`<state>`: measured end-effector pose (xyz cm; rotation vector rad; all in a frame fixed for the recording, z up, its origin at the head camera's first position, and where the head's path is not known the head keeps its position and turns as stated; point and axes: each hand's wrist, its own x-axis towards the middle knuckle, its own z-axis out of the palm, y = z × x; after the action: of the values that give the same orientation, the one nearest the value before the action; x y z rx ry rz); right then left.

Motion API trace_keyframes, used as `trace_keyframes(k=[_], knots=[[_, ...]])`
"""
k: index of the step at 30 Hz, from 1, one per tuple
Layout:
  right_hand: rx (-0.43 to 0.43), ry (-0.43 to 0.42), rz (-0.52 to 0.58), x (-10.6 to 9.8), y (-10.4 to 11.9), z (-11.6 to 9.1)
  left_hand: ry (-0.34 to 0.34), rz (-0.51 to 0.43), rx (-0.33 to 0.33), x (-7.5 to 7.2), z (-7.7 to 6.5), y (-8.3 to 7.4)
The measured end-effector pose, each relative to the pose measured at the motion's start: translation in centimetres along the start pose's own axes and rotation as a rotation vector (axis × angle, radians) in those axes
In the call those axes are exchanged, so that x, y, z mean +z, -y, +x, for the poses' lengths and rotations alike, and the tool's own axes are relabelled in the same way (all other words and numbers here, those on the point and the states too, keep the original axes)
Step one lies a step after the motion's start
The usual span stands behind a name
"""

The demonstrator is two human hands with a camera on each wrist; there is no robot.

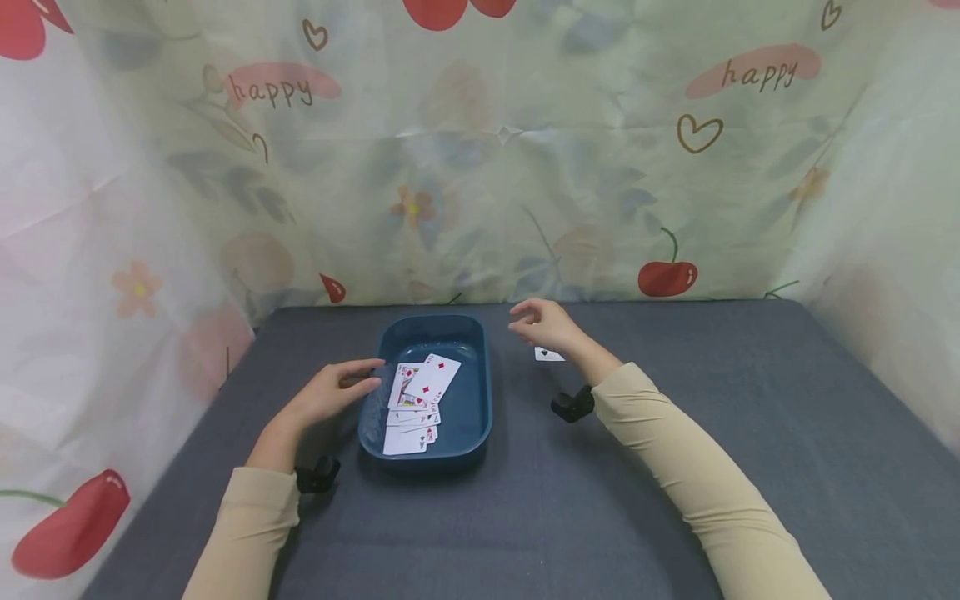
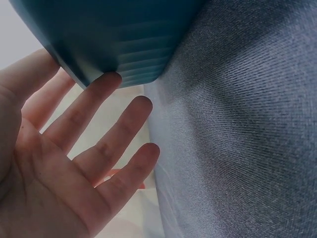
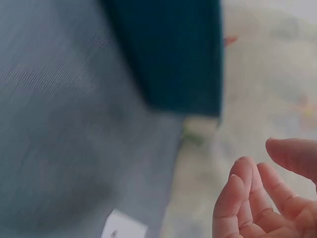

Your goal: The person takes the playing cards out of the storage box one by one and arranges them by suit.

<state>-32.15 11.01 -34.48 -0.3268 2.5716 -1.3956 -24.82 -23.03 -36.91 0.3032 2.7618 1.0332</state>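
Note:
A dark blue rectangular tray (image 1: pixel 463 421) with rounded corners holds several playing cards (image 1: pixel 411 421), overlapping along its left side; a diamond card (image 1: pixel 435 377) lies on top. My left hand (image 1: pixel 333 394) is at the tray's left side, fingers extended, fingertips at the rim. In the left wrist view that hand (image 2: pixel 64 163) has its fingers spread against or close to the tray's outer wall (image 2: pixel 124 44). To the right of the tray, my right hand (image 1: pixel 549 325) hovers with loosely bent fingers and nothing between them. Beneath it lies one playing card (image 1: pixel 550 355), partly hidden by the hand and forearm.
Dark grey cloth covers the table (image 1: pixel 675 400). A patterned curtain (image 1: pixel 510 208) hangs behind the table and along both sides. Each wrist carries a small black camera, one on the left (image 1: pixel 318 475) and one on the right (image 1: pixel 573 404).

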Motion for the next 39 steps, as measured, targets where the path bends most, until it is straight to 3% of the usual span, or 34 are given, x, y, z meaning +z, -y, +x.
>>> trace_keyframes(k=[12, 21, 30, 39], knots=[[-0.106, 0.066, 0.083, 4.7, 6.1, 0.4, -0.004, -0.005, 0.013, 0.0, 0.2, 0.1], [-0.024, 0.071, 0.115, 8.7, 7.6, 2.0, 0.005, -0.011, 0.012, 0.0, 0.3, 0.2], [0.1, -0.023, -0.055, 11.9, 6.8, 3.1, 0.003, -0.015, 0.03, -0.1, 0.1, 0.1], [0.141, -0.061, -0.265, 13.1, 5.6, 3.5, -0.002, -0.005, 0.013, 0.0, 0.0, 0.0]])
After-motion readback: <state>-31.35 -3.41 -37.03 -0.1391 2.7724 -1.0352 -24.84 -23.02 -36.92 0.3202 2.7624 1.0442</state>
